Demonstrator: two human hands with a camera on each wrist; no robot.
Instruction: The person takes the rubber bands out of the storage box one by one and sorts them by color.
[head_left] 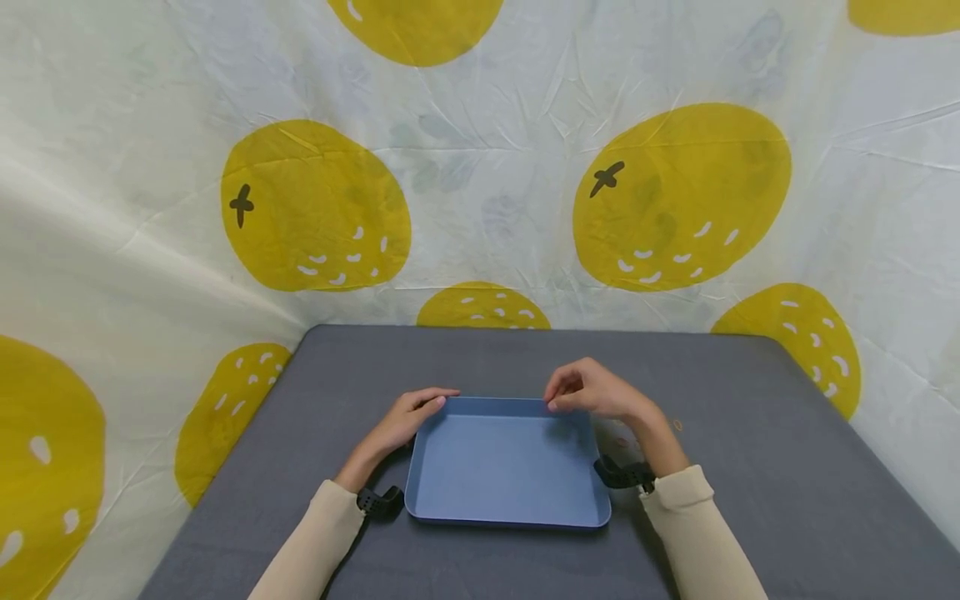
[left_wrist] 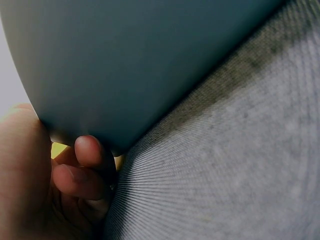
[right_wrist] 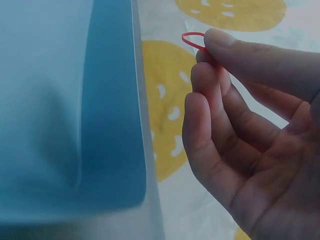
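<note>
A shallow blue rectangular tray [head_left: 510,467] lies on the table before me. At its far left corner my left hand [head_left: 405,418] grips the rim, thumb on top. In the left wrist view, curled fingertips [left_wrist: 87,152] touch the tray's outer wall [left_wrist: 125,65] near the corner. My right hand [head_left: 596,390] is above the far right corner. Its thumb and index finger pinch a small red rubber band [right_wrist: 192,39], plain in the right wrist view, where the tray's wall [right_wrist: 112,110] stands beside it. The band is too small to make out in the head view.
A thin tan loop [head_left: 677,425] lies on the grey table [head_left: 750,467] right of my right wrist. Something pale and small lies partly hidden under the right forearm. A white cloth [head_left: 487,208] with yellow fruit prints hangs behind the table's far edge.
</note>
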